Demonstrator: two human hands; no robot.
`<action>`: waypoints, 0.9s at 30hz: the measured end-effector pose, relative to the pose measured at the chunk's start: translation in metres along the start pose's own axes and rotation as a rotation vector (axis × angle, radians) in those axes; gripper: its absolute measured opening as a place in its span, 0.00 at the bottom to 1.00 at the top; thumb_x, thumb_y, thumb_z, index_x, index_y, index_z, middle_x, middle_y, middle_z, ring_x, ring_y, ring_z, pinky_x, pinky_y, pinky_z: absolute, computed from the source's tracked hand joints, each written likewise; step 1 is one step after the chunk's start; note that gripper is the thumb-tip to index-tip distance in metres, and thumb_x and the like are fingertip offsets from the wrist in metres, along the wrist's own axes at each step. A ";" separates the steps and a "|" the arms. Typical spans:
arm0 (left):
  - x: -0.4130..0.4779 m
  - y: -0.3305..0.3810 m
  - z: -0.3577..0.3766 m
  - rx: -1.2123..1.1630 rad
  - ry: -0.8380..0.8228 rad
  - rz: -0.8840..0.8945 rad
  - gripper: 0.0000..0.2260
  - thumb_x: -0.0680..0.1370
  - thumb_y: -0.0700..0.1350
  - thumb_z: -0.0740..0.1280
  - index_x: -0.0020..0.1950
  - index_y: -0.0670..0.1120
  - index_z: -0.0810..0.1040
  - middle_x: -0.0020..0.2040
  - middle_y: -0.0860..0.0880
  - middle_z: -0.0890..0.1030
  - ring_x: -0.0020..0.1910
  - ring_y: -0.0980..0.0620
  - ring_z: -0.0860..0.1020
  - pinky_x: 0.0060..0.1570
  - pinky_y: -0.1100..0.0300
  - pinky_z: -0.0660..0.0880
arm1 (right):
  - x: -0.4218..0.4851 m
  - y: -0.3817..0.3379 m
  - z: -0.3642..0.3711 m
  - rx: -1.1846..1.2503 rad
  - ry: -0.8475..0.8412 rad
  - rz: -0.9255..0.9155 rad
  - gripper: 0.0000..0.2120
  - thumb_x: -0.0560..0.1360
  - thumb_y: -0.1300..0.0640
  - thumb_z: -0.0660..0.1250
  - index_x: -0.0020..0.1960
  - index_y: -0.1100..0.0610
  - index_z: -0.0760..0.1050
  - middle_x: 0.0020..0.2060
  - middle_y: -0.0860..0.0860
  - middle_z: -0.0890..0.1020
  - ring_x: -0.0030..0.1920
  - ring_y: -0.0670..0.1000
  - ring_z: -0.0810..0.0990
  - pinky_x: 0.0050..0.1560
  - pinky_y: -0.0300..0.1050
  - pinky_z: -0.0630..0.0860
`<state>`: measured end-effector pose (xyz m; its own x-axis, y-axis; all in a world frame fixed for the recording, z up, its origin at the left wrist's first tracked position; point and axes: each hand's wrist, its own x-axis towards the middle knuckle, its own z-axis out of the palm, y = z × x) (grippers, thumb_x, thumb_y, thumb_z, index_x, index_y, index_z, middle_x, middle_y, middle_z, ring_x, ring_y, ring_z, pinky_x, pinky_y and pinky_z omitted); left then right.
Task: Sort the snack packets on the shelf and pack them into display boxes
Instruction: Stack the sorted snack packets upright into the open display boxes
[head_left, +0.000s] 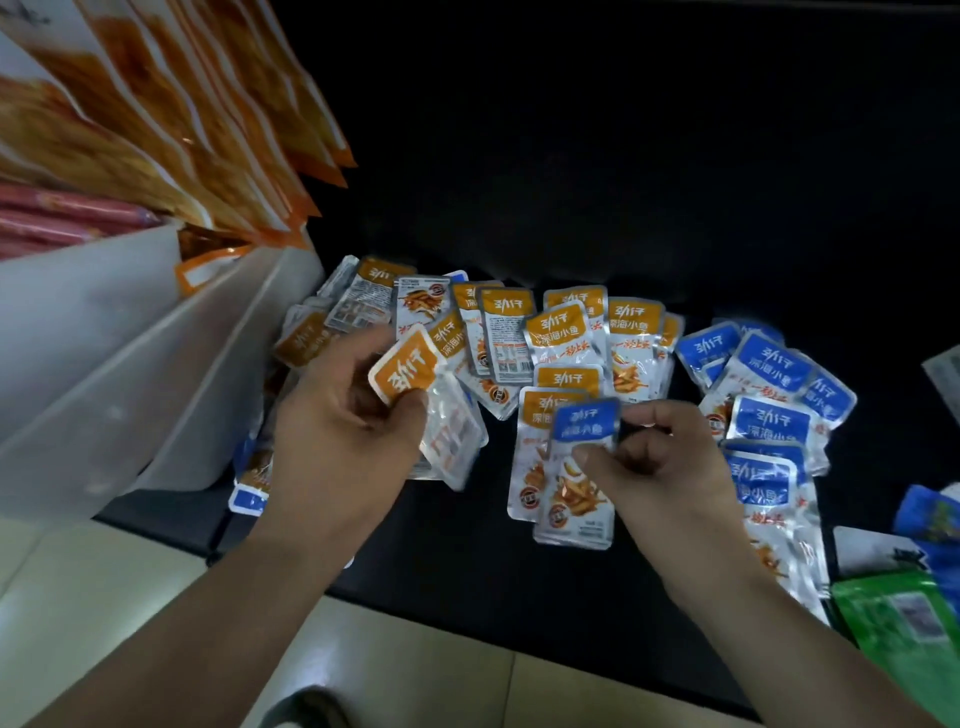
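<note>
The black shelf surface carried small flat silver foil snack packets in two variants. Each packet had a coloured top band with white printed characters and a food picture on the lower body.

The orange-banded silver foil packets lay in an overlapping pile at the middle of the surface, reaching toward its left edge. Some lay face up; others showed the printed back with a code panel. The blue-banded silver foil packets lay grouped toward the right edge, overlapping one another.

The left hand was curled, with thumb and fingers gripping an orange-banded held packet above the left part of the pile. Blurred silver foil showed just behind it; the number of packets in the grip cannot be told.

The right hand pinched a blue-banded held packet between thumb and forefinger, near the front edge, over two orange-banded packets.

White translucent plastic bins stood at the left edge, with large orange pouches upright behind them. A green pouch lay at the front right corner.
</note>
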<state>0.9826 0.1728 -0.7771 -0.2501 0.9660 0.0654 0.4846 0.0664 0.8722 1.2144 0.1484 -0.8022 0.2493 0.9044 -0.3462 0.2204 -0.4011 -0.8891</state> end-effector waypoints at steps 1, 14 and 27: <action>-0.006 0.008 0.001 -0.016 -0.005 0.000 0.14 0.77 0.38 0.74 0.60 0.52 0.83 0.45 0.59 0.86 0.44 0.62 0.84 0.42 0.71 0.78 | 0.000 -0.002 -0.001 0.079 0.000 0.021 0.17 0.73 0.57 0.79 0.54 0.45 0.75 0.38 0.50 0.85 0.41 0.47 0.86 0.46 0.48 0.83; -0.056 0.030 0.047 -0.282 -0.571 -0.080 0.18 0.74 0.39 0.79 0.59 0.57 0.84 0.72 0.65 0.74 0.72 0.62 0.74 0.65 0.64 0.75 | -0.018 -0.013 -0.007 0.595 -0.230 0.129 0.19 0.75 0.75 0.65 0.58 0.58 0.83 0.50 0.63 0.86 0.49 0.66 0.85 0.41 0.52 0.81; -0.055 0.015 0.058 -0.205 -0.336 -0.202 0.16 0.75 0.40 0.78 0.56 0.55 0.79 0.42 0.48 0.84 0.39 0.53 0.84 0.39 0.65 0.79 | -0.009 -0.009 -0.048 0.348 -0.011 0.178 0.10 0.76 0.66 0.71 0.49 0.52 0.85 0.44 0.54 0.88 0.48 0.59 0.88 0.54 0.65 0.83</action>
<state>1.0519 0.1350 -0.7955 -0.0197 0.9687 -0.2476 0.2692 0.2436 0.9318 1.2557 0.1372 -0.7769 0.2445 0.8274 -0.5056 -0.1589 -0.4802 -0.8627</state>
